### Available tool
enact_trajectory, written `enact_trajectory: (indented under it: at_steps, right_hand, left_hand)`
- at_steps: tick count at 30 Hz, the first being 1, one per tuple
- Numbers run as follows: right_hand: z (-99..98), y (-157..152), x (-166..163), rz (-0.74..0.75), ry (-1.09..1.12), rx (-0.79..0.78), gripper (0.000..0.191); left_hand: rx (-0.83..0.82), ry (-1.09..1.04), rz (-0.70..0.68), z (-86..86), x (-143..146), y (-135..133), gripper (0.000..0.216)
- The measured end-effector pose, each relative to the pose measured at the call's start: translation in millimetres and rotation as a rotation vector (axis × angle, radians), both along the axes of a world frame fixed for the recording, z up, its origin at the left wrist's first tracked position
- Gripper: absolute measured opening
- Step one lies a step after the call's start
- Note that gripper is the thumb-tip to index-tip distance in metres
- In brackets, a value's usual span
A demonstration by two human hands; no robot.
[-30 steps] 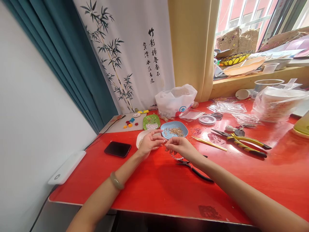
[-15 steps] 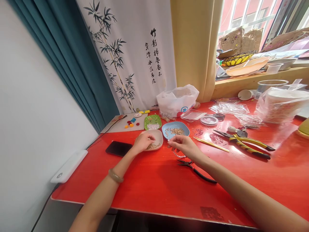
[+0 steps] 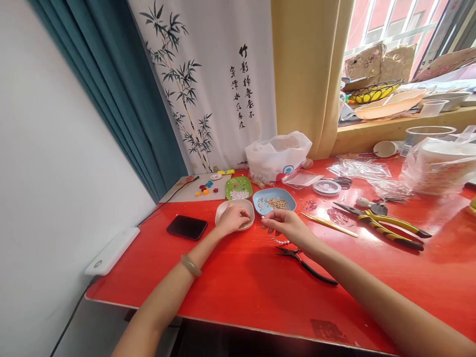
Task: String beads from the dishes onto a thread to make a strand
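I see the white-bead strand (image 3: 279,241) curving on the near side of the blue dish (image 3: 284,194), long axis running rightward; the right hand (image 3: 281,222), fingers leftward, pinches a white bead (image 3: 262,217). Left of the dish, the left hand (image 3: 233,218) curls downward, contents unclear.

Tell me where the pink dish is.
In the head view, the pink dish sits under the left hand, the phone on its left, the blue dish on its right.

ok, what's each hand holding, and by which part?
Right hand: beaded strand, apparently pinched near its upper end. Left hand, at the pale dish: can't tell.
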State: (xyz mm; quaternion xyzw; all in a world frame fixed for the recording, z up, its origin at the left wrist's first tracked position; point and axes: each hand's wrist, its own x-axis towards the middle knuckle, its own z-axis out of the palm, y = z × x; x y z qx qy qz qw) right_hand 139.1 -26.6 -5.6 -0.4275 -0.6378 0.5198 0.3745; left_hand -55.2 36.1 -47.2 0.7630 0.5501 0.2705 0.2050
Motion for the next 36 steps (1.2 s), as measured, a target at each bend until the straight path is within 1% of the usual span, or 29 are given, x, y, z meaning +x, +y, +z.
enact_trajectory:
  at_steps: [6, 8, 11, 14, 18, 20, 22, 24, 27, 29, 36]
  right_hand:
    - [-1.5, 2, 0, 0.018, 0.014, -0.009, 0.018]
    - [-1.7, 2, 0, 0.019, 0.014, -0.007, 0.018]
    - [-1.4, 1, 0, 0.026, 0.021, -0.019, 0.019]
    - [-1.3, 0, 0, 0.026, 0.024, -0.039, 0.021]
    - [-2.2, -2, -2, 0.031, 0.022, -0.076, 0.022]
    - [-1.9, -3, -3, 0.034, 0.018, -0.083, 0.021]
    - [-0.1, -6, -4, 0.045, 0.023, -0.090, 0.020]
    - [2.8, -9, -5, 0.065, 0.037, -0.102, 0.020]
    - [6.8, -13, -6, 0.075, 0.039, -0.127, 0.018]
    - [7.4, -14, -7, 0.067, 0.034, -0.142, 0.018]
    - [3.0, -10, -8, 0.069, 0.041, -0.120, 0.017]
  left_hand:
    - [-0.006, 0.109, -0.012, 0.7, 0, 1, 0.012]
    - [-0.014, 0.100, -0.027, 2.5, -1, 1, 0.011]
    - [-0.045, -0.026, 0.001, 7.7, -2, 0, 0.011]
    - [-0.133, -0.274, 0.011, 15.4, -3, -4, 0.016]
    - [-0.374, -0.679, -0.087, 25.6, -1, -17, 0.021]
    - [-0.507, -0.819, -0.125, 29.6, 3, -25, 0.023]
    - [-0.599, -0.879, -0.137, 32.6, 8, -33, 0.024]
    - [-0.636, -0.901, -0.155, 34.2, 13, -39, 0.024]
    - [-0.627, -0.931, -0.211, 33.7, 17, -43, 0.023]
    - [-0.616, -0.948, -0.222, 32.5, 18, -43, 0.022]
    - [-0.610, -0.994, -0.164, 31.7, 19, -43, 0.021]
